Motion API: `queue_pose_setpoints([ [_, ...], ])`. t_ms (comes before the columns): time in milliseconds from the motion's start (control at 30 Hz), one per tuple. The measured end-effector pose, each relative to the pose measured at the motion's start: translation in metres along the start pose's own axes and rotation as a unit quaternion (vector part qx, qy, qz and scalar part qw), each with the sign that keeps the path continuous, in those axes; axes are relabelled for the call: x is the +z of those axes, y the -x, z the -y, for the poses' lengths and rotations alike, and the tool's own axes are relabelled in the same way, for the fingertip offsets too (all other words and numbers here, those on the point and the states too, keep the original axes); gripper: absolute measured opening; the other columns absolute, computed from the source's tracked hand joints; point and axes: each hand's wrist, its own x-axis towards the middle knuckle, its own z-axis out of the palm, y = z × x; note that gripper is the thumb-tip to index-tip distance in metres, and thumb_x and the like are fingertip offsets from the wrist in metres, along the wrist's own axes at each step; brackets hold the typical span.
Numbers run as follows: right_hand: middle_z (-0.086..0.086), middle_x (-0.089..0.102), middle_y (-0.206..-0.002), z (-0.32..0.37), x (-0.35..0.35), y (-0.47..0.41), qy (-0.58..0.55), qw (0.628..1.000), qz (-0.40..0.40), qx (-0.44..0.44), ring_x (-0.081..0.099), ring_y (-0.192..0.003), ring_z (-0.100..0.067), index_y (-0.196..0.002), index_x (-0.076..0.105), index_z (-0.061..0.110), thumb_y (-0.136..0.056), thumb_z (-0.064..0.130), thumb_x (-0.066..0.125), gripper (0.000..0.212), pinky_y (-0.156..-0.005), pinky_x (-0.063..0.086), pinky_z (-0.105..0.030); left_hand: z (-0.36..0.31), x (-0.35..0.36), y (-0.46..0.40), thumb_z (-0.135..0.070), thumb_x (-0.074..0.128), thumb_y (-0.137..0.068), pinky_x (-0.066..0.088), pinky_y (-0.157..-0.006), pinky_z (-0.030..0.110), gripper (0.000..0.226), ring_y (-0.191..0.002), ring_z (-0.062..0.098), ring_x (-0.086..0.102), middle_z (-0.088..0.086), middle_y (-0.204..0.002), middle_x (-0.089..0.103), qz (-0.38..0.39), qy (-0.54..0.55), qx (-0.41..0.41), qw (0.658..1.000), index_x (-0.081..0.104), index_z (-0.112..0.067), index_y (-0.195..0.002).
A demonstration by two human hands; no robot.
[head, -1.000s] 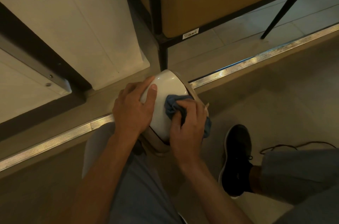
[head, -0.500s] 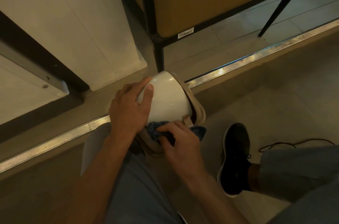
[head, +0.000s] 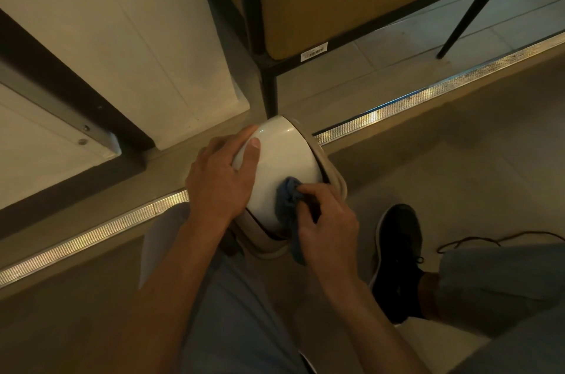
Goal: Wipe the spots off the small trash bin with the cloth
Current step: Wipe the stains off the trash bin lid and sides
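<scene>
Head view: the small trash bin (head: 284, 156), a smooth white shell, lies tilted on its side at the centre of the frame, propped low between the person's knees over the floor (head: 458, 165). Its closed end points toward 11 o'clock and its beige rim toward 4 o'clock. The left hand (head: 218, 179) is at 9 o'clock of the bin, palm on the shell, fingers spread and curved round its far side with the thumb laid flat on the white surface; it grips the bin to steady it. The right hand (head: 328, 220) is at 5 o'clock of the bin, fingers curled round a bunched blue cloth (head: 287, 199) and pressing the wad against the lower part of the shell, with a tail of cloth hanging below the palm. No spots can be made out on the bin in this dim light.

The bin looks light, hollow and stiff, and its glossy skin is probably slippery, so it would likely roll or skid under a rubbing stroke unless braced; a wide wrapping hold across the curved body or a grip at the rim seems the surest. The cloth is soft and limp, best kept wadded so pressure lands on one patch.

A black shoe (head: 400, 263) rests at 4 o'clock, and a metal floor strip (head: 428, 95) runs behind the bin.
</scene>
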Motion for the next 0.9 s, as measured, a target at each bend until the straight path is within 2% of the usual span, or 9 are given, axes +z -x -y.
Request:
queue_pose_setpoints([
  [167, 0.005, 0.065, -0.107, 0.006, -0.002, -0.017, -0.031, 0.998, -0.033, -0.050, 0.063, -0.097, -0.010, -0.108, 0.069, 0.017, -0.093, 0.019, 0.067, 0.015, -0.085, 0.054, -0.025, -0.001, 0.000, 0.000, -0.057, 0.035, -0.102, 0.031, -0.094, 0.030, 0.045, -0.121, 0.021, 0.050, -0.001, -0.132, 0.056, 0.002, -0.002, -0.005, 1.000, 0.050, -0.041, -0.141],
  [300, 0.003, 0.065, -0.107, 0.018, 0.005, -0.050, -0.005, 0.995, -0.052, -0.086, 0.060, -0.096, -0.007, -0.111, 0.068, 0.018, -0.094, 0.024, 0.066, 0.019, -0.085, 0.051, -0.020, 0.001, 0.002, -0.002, -0.060, 0.032, -0.101, 0.033, -0.092, 0.032, 0.047, -0.120, 0.021, 0.051, -0.001, -0.131, 0.056, 0.007, -0.013, -0.002, 1.000, 0.048, -0.043, -0.142],
  [433, 0.003, 0.064, -0.105, 0.030, 0.015, -0.083, 0.050, 0.992, -0.050, -0.101, 0.058, -0.095, -0.011, -0.111, 0.068, 0.020, -0.095, 0.029, 0.062, 0.019, -0.082, 0.053, -0.031, 0.001, 0.003, -0.002, -0.059, 0.033, -0.102, 0.032, -0.092, 0.030, 0.045, -0.122, 0.019, 0.050, -0.002, -0.133, 0.057, 0.001, -0.015, -0.001, 1.000, 0.048, -0.045, -0.142],
  [533, 0.001, 0.063, -0.104, 0.036, 0.011, -0.102, 0.051, 0.993, -0.046, -0.096, 0.057, -0.091, -0.009, -0.107, 0.069, 0.018, -0.095, 0.027, 0.063, 0.017, -0.081, 0.052, -0.027, 0.001, 0.004, -0.001, -0.059, 0.033, -0.102, 0.033, -0.093, 0.031, 0.045, -0.120, 0.019, 0.050, -0.003, -0.132, 0.056, 0.000, -0.001, -0.004, 1.000, 0.047, -0.045, -0.142],
  [667, 0.005, 0.058, -0.111, 0.030, -0.009, -0.112, 0.032, 0.999, -0.018, -0.011, 0.051, -0.093, -0.001, -0.114, 0.065, 0.018, -0.097, 0.025, 0.060, 0.019, -0.083, 0.042, -0.010, 0.002, 0.003, -0.001, -0.060, 0.032, -0.102, 0.040, -0.096, 0.038, 0.044, -0.118, 0.020, 0.051, -0.003, -0.130, 0.056, 0.002, 0.007, 0.002, 1.000, 0.045, -0.048, -0.142],
  [733, 0.005, 0.059, -0.113, 0.024, -0.020, -0.107, -0.027, 0.999, -0.039, 0.028, 0.053, -0.094, 0.002, -0.117, 0.063, 0.020, -0.098, 0.024, 0.059, 0.020, -0.079, 0.040, -0.005, 0.002, 0.003, -0.001, -0.060, 0.033, -0.102, 0.042, -0.098, 0.041, 0.043, -0.118, 0.020, 0.052, -0.003, -0.130, 0.056, 0.001, 0.008, -0.004, 1.000, 0.046, -0.048, -0.141],
  [800, 0.010, 0.059, -0.109, 0.019, -0.032, -0.099, -0.082, 0.992, -0.072, 0.060, 0.055, -0.095, 0.006, -0.118, 0.061, 0.021, -0.098, 0.023, 0.058, 0.020, -0.078, 0.043, -0.006, 0.000, 0.003, -0.001, -0.060, 0.034, -0.102, 0.041, -0.097, 0.040, 0.042, -0.117, 0.020, 0.052, -0.003, -0.129, 0.057, -0.005, 0.007, -0.006, 1.000, 0.048, -0.049, -0.139],
  [900, 0.014, 0.057, -0.101, 0.016, -0.053, -0.084, -0.140, 0.979, -0.134, 0.059, 0.055, -0.094, 0.006, -0.117, 0.058, 0.017, -0.099, 0.019, 0.057, 0.018, -0.079, 0.046, -0.006, 0.000, 0.004, 0.000, -0.059, 0.035, -0.101, 0.038, -0.095, 0.035, 0.042, -0.117, 0.019, 0.052, -0.004, -0.128, 0.058, -0.015, 0.003, -0.005, 1.000, 0.050, -0.048, -0.139],
])
